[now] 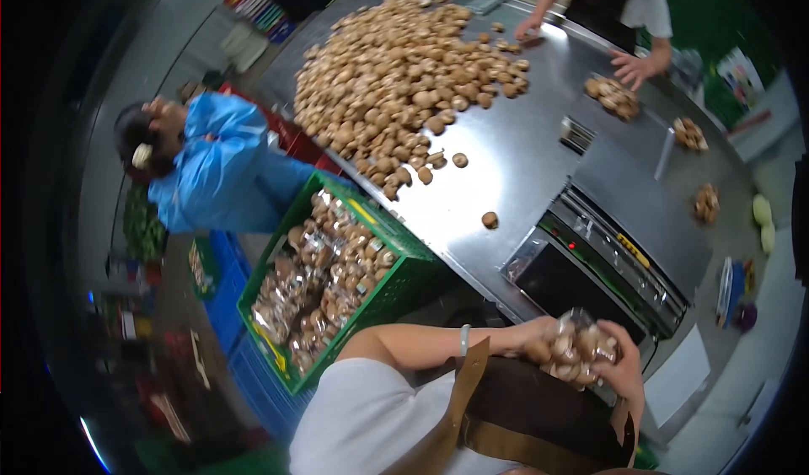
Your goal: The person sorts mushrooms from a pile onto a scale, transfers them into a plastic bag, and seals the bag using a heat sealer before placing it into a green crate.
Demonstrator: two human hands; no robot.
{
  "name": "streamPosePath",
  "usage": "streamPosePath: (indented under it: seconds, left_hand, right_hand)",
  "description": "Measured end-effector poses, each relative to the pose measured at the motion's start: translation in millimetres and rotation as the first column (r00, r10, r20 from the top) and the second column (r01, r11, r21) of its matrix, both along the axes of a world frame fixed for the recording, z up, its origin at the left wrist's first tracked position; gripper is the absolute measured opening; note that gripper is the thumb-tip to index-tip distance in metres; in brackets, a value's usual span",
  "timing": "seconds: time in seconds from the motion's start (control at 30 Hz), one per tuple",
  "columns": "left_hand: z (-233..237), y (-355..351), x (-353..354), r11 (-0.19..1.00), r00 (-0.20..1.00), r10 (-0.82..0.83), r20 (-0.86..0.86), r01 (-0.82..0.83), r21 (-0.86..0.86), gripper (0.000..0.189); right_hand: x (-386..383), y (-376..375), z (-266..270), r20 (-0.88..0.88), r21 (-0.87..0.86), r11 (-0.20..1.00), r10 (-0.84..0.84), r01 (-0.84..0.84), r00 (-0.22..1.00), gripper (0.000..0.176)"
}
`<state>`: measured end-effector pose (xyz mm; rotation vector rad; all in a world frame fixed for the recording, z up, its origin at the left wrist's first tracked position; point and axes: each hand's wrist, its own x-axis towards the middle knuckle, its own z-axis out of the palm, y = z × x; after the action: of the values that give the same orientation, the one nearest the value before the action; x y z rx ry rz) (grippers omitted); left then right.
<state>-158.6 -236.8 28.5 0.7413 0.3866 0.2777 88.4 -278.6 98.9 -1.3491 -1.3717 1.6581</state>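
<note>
Right by the apron (539, 406), a bag of mushrooms (575, 353) is held between 2 hands, probably so the lumpy load doesn't slump. 1 side's clamped by the right hand (624, 365), fingers curled; the left hand (531, 338) is pressed opposite, its grip too blurred to tell.

Brown mushrooms (566, 353), green crate (398, 283), blue smock (221, 180)

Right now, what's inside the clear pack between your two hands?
Brown mushrooms show through the clear pack. The left hand and right hand cover parts of its sides, and the outer mushrooms hide any deeper inside; its underside cannot be seen.
</note>
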Motion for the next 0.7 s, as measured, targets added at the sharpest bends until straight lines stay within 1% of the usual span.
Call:
streamPosePath:
  seconds: [0.03,0.07,0.1,0.13,0.17,0.2,0.23,0.27,0.3,0.33,0.37,0.4,0.43,0.47,0.5,0.53,0.6,0.63,0.67,0.7]
  left_hand:
    - [-2.3,-7.9,-16.3,0.964,0.965,0.244,0.101,-0.229,-0.137,0.048]
    - [20.4,-5.8,-28.5,0.791,0.872,0.488,0.025,-0.430,-0.436,0.050]
    - [-16.7,-7.8,-47.2,0.667,0.795,0.602,0.082,-0.443,-0.599,0.053]
    - [0.1,-7.3,-73.1,0.644,0.691,0.690,0.216,-0.450,-0.619,0.055]
    - [1.8,-12.9,-91.4,0.631,0.620,0.758,0.202,-0.618,-0.470,0.063]
    - [3.6,-18.4,-109.8,0.567,0.539,0.823,0.180,-0.765,-0.304,0.072]
    - [7.0,-25.3,-128.3,0.384,0.376,0.918,-0.125,-0.922,0.048,0.069]
    - [21.1,-23.4,-148.6,0.217,0.205,0.964,-0.168,-0.974,0.057,0.062]
    - [31.4,-30.3,-182.5,0.153,0.153,0.969,-0.196,-0.988,-0.015,0.055]
    - [17.7,-47.5,-216.4,0.004,0.010,0.977,-0.214,-1.000,-0.027,0.051]
    - [2.2,-59.9,-256.2,-0.066,-0.092,0.977,-0.194,-0.988,0.138,0.050]
    - [2.3,-74.1,-290.0,-0.213,-0.234,0.937,-0.261,-0.971,0.105,0.047]
    - [10.3,-80.4,-312.0,-0.352,-0.435,0.844,-0.313,-0.890,0.288,0.039]
    - [12.2,-89.7,-333.7,-0.353,-0.459,0.820,-0.342,-0.876,0.330,0.033]
    - [-16.6,-112.0,-369.3,-0.290,-0.443,0.768,-0.462,-0.884,0.366,0.032]
    - [-38.0,-120.7,-386.7,-0.276,-0.469,0.750,-0.466,-0.863,0.424,0.031]
    - [-81.9,-127.4,-405.9,-0.301,-0.456,0.690,-0.562,-0.887,0.350,0.041]
    - [-115.1,-136.2,-420.3,-0.239,-0.419,0.694,-0.585,-0.901,0.363,0.040]
    - [-120.2,-129.7,-413.0,-0.176,-0.431,0.651,-0.625,-0.887,0.428,0.057]
    - [-145.2,-130.8,-422.4,-0.051,-0.522,0.561,-0.643,-0.796,0.603,0.067]
  right_hand:
    - [-13.6,17.6,-12.1,-0.087,-0.023,0.997,-0.070,0.068,0.994,0.075]
    - [-30.9,35.1,-16.9,-0.170,-0.060,0.989,-0.143,0.135,0.975,0.071]
    - [-55.7,51.7,-14.9,-0.176,-0.035,0.985,-0.171,0.168,0.969,0.070]
    - [-93.3,66.6,-5.8,-0.186,-0.011,0.978,-0.204,0.206,0.961,0.070]
    - [-126.8,75.0,-1.9,-0.112,0.066,0.994,-0.074,0.082,0.991,0.071]
    - [-158.4,79.2,-0.8,-0.028,0.134,0.990,0.049,-0.045,0.998,0.073]
    - [-189.3,80.6,-6.0,0.022,0.302,0.927,0.226,-0.222,0.974,0.073]
    - [-215.2,80.4,-8.7,0.094,0.450,0.806,0.385,-0.385,0.918,0.074]
    - [-233.3,80.9,-2.6,0.045,0.444,0.793,0.444,-0.416,0.895,0.073]
    - [-249.5,83.0,3.6,-0.006,0.443,0.779,0.498,-0.444,0.867,0.071]
    - [-259.8,85.5,6.9,-0.059,0.443,0.766,0.543,-0.465,0.838,0.070]
    - [-262.5,89.3,6.2,-0.056,0.426,0.760,0.564,-0.491,0.824,0.067]
    - [-260.4,93.7,3.5,-0.052,0.404,0.754,0.584,-0.517,0.810,0.064]
    - [-256.6,97.4,-0.4,-0.048,0.380,0.749,0.602,-0.542,0.797,0.062]
    - [-252.3,97.2,-9.4,-0.026,0.341,0.775,0.573,-0.531,0.819,0.053]
    - [-245.2,97.9,-18.4,0.016,0.303,0.772,0.581,-0.558,0.813,0.050]
    - [-231.8,98.2,-34.6,0.097,0.216,0.772,0.592,-0.597,0.800,0.045]
    - [-227.5,96.0,-39.1,0.108,0.229,0.789,0.561,-0.570,0.820,0.039]
    - [-223.8,94.4,-41.0,0.119,0.200,0.788,0.571,-0.583,0.812,0.038]
    - [-219.5,94.3,-41.8,0.134,0.175,0.788,0.575,-0.590,0.807,0.036]
